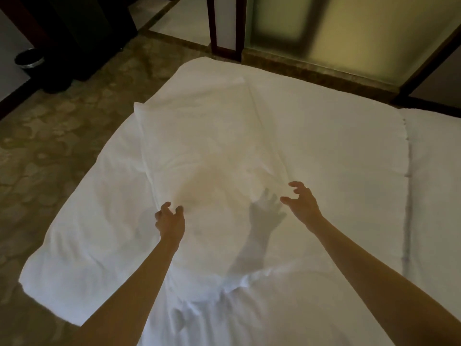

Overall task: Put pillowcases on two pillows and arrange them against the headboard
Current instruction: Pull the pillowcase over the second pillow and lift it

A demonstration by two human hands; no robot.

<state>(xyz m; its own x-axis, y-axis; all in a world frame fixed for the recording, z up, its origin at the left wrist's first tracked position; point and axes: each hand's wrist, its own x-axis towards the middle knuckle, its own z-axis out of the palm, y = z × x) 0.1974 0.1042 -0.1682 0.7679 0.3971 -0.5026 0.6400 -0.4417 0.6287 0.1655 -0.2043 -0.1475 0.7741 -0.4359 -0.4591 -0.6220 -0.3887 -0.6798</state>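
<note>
A white pillow in a white pillowcase lies flat on the white bed, its length running away from me. Its near edge sits just beyond my fingers. My left hand hovers at the near left edge of the pillowcase, fingers curled and apart, holding nothing. My right hand is raised over the near right edge, fingers spread, with its shadow on the fabric below it. A second pillow is not clearly distinguishable among the white bedding. No headboard is in view.
A bed corner overhangs the patterned brown carpet at the left. A round dark bin stands at the far left by dark furniture. A frosted glass partition with dark wood frames runs behind the bed.
</note>
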